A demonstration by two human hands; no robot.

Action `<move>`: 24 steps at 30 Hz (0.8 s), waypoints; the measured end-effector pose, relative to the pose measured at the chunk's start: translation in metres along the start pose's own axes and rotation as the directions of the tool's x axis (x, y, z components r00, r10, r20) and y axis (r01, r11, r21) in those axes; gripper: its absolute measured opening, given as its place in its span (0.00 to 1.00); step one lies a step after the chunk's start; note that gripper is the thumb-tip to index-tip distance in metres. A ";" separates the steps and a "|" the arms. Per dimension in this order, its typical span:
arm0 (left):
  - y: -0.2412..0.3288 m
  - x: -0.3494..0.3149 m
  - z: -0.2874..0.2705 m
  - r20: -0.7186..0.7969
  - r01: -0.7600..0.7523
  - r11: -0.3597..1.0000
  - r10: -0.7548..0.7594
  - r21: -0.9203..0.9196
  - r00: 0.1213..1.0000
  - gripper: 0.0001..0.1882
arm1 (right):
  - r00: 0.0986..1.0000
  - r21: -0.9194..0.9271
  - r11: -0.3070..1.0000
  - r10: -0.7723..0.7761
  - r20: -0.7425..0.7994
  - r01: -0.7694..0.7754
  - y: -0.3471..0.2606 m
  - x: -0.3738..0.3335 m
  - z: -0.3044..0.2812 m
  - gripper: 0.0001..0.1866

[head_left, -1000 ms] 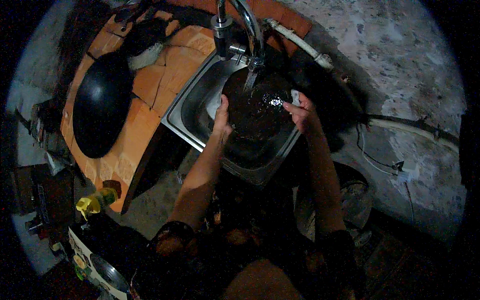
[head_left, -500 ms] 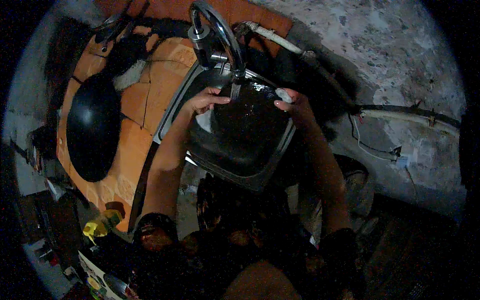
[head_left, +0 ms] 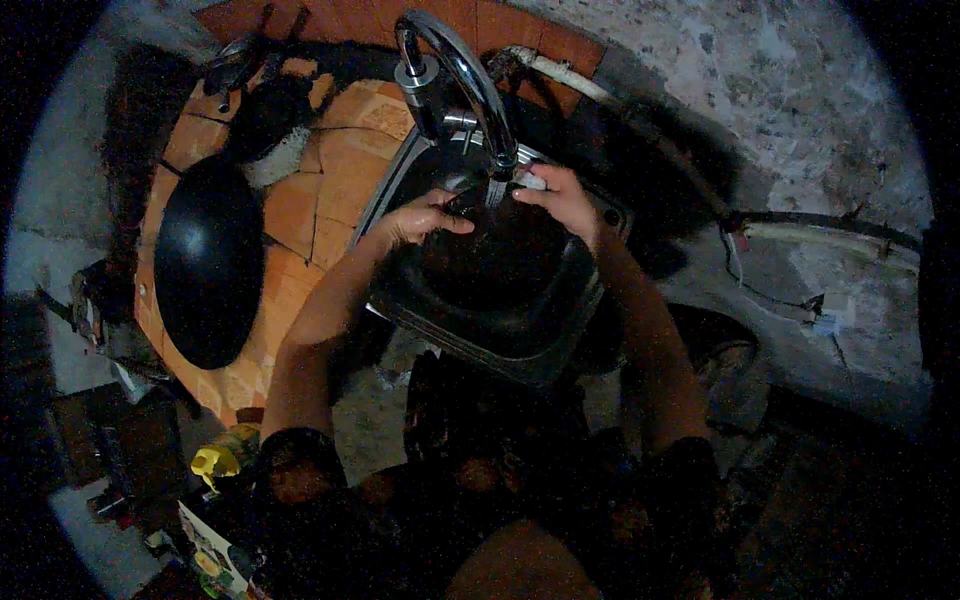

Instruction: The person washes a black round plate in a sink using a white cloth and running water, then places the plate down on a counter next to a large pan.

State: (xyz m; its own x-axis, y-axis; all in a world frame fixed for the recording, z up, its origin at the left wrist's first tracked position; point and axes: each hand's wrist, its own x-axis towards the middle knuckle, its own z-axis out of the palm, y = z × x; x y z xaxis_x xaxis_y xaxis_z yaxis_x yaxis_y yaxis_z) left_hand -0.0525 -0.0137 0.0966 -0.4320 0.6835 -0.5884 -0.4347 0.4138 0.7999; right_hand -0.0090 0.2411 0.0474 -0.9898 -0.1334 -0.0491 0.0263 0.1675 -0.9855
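Note:
In the sink (head_left: 520, 372), beneath the chrome faucet (head_left: 470, 75), is a wide, dark, rounded vessel (head_left: 490, 262) whose exact kind is hard to make out in the dim light. My left hand (head_left: 425, 218) is closed on its left edge, thumb lying over the dark surface. A stream of water (head_left: 495, 192) runs from the spout between my hands. My right hand (head_left: 565, 208) is just right of the spout, its fingers closed on a small whitish piece (head_left: 531, 181), possibly a sponge.
A black oval lid-like thing (head_left: 208, 260) lies on the orange tiled counter (head_left: 300, 205) to the left. Nearer stands a bottle with a yellow top (head_left: 215, 462). A pale pipe (head_left: 570, 75) runs along the rough wall at the right.
My right hand has moved left with the whitish piece, from the sink's right side to beside the spout. My left hand sits slightly lower, and the whole view has shifted a little.

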 end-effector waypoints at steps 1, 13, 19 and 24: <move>-0.029 0.011 -0.007 -0.008 -0.026 0.996 0.025 -0.085 1.000 0.27 | 0.995 -0.083 0.996 -0.038 -0.094 0.030 0.005 0.005 0.011 0.14; -0.086 0.003 0.072 -0.545 -0.509 0.608 0.146 -0.609 0.826 0.13 | 0.893 -0.689 0.645 -0.450 0.008 0.331 -0.004 -0.024 0.101 0.09; -0.087 -0.003 0.090 -0.577 -0.479 0.668 0.090 -0.570 0.812 0.13 | 0.897 -0.498 0.858 -0.313 -0.311 0.127 0.020 0.010 0.088 0.08; -0.104 0.002 0.090 -0.615 -0.513 0.620 0.062 -0.594 0.786 0.12 | 0.849 -0.596 0.692 -0.527 -0.031 0.408 -0.016 -0.034 0.129 0.12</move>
State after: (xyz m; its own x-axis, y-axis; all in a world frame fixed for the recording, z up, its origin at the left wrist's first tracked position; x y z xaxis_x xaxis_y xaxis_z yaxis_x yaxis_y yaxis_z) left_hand 0.0633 -0.0010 0.0233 -0.8524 0.1938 -0.4856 -0.5170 -0.4515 0.7273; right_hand 0.0424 0.1169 0.0435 -0.8588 -0.1710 0.4830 -0.4686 0.6433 -0.6054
